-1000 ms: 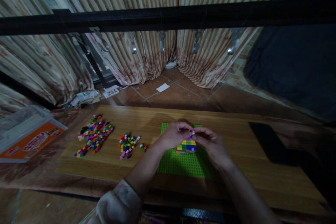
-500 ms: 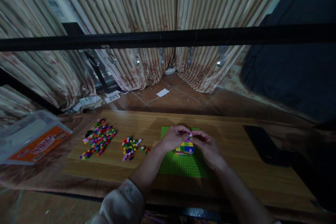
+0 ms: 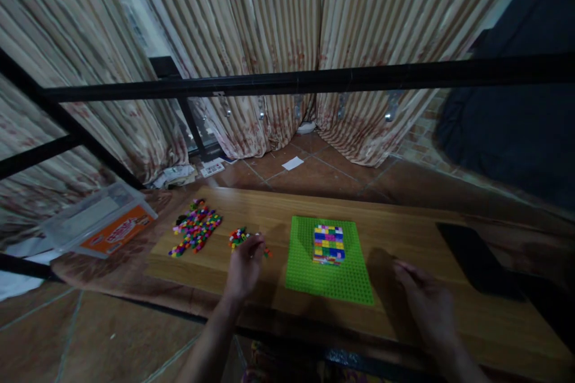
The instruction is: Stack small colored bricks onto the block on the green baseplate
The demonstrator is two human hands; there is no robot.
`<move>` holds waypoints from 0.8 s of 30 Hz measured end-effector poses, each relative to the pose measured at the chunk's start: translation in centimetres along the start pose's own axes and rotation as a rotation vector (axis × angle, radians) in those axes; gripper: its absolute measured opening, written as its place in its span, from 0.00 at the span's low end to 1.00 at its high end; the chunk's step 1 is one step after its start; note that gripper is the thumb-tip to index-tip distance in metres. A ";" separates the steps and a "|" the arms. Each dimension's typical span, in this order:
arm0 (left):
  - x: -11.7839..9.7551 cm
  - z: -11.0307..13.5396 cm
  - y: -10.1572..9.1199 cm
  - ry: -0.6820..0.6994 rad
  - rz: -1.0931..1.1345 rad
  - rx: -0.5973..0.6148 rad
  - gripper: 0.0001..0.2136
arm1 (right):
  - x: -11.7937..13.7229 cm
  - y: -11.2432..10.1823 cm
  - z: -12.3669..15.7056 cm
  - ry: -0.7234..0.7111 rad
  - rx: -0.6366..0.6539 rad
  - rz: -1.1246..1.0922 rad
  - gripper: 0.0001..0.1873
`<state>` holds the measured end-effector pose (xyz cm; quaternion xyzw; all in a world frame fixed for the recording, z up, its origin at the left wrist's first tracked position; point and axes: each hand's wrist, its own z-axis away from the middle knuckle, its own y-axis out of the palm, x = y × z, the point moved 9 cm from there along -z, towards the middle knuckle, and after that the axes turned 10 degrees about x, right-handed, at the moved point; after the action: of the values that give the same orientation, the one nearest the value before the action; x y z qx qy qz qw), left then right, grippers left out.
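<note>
On wooden tabletop (image 3: 404, 233) before curtains (image 3: 269, 42): one baseplate (image 3: 309, 272), one brick stack (image 3: 329, 243) atop, at 12 o'clock; large pile (image 3: 195, 232), small pile (image 3: 239, 236) at 10; left hand (image 3: 245, 263) curled there, grasp unclear; right hand (image 3: 424, 296) slack, empty.

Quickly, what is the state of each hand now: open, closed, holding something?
Left hand: fingers curled at the small brick pile; whether it holds a brick cannot be told.
Right hand: open, holding nothing, low over the wooden table.
</note>
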<state>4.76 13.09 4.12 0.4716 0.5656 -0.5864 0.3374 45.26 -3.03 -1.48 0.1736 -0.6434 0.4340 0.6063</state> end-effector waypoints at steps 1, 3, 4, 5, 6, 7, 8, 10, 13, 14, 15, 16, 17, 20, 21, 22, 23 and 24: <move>0.7 0.8 -0.8 -0.023 -0.032 -0.001 0.10 | -0.4 -0.5 0.3 -0.021 -0.014 0.094 0.23; 1.5 1.9 -1.9 -0.059 -0.126 -0.004 0.08 | -0.7 -0.5 0.7 -0.080 0.011 0.243 0.23; 1.5 2.3 -2.2 -0.063 -0.187 -0.009 0.07 | -0.7 -0.4 0.9 -0.110 0.012 0.294 0.23; 1.4 2.6 -2.4 -0.057 -0.242 -0.017 0.07 | -0.6 -0.3 1.0 -0.136 0.012 0.332 0.23; 1.2 2.7 -2.3 -0.042 -0.285 -0.021 0.07 | -0.5 -0.1 1.1 -0.155 0.004 0.361 0.23; 0.9 2.7 -2.1 -0.021 -0.314 -0.019 0.07 | -0.4 0.0 1.1 -0.172 -0.006 0.386 0.22; 0.7 2.6 -1.8 0.002 -0.332 -0.012 0.07 | -0.3 0.2 1.2 -0.189 -0.013 0.405 0.22; 0.2 2.3 -1.0 0.052 -0.366 0.008 0.08 | 0.2 0.5 1.3 -0.233 -0.017 0.434 0.23; -0.3 2.0 0.2 0.113 -0.432 0.044 0.10 | 0.7 0.9 1.6 -0.292 -0.021 0.465 0.25; -0.4 1.9 0.5 0.124 -0.452 0.060 0.11 | 0.8 0.9 1.6 -0.303 -0.023 0.475 0.24; -0.5 1.8 0.8 0.133 -0.468 0.072 0.12 | 0.8 0.9 1.7 -0.313 -0.027 0.483 0.24; -0.6 1.8 1.1 0.140 -0.482 0.082 0.13 | 0.9 1.0 1.7 -0.324 -0.027 0.491 0.23; -0.6 1.8 1.4 0.149 -0.496 0.093 0.14 | 0.9 1.0 1.7 -0.331 -0.027 0.498 0.23; -0.9 1.8 2.3 0.190 -0.539 0.137 0.16 | 0.8 1.1 1.7 -0.330 -0.026 0.518 0.23; -1.0 1.8 2.6 0.204 -0.557 0.154 0.16 | 0.8 1.1 1.7 -0.325 -0.026 0.522 0.23; -1.0 1.8 2.9 0.215 -0.576 0.169 0.15 | 0.8 1.1 1.7 -0.323 -0.025 0.523 0.23; -1.1 1.7 3.1 0.222 -0.596 0.180 0.13 | 0.9 1.1 1.7 -0.324 -0.023 0.520 0.23; -1.2 1.6 3.2 0.226 -0.615 0.191 0.12 | 1.0 1.2 1.7 -0.328 -0.021 0.516 0.23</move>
<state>7.86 10.97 3.99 0.3705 0.6578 -0.6549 0.0342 43.09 -3.42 -0.80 0.0660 -0.7599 0.5333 0.3658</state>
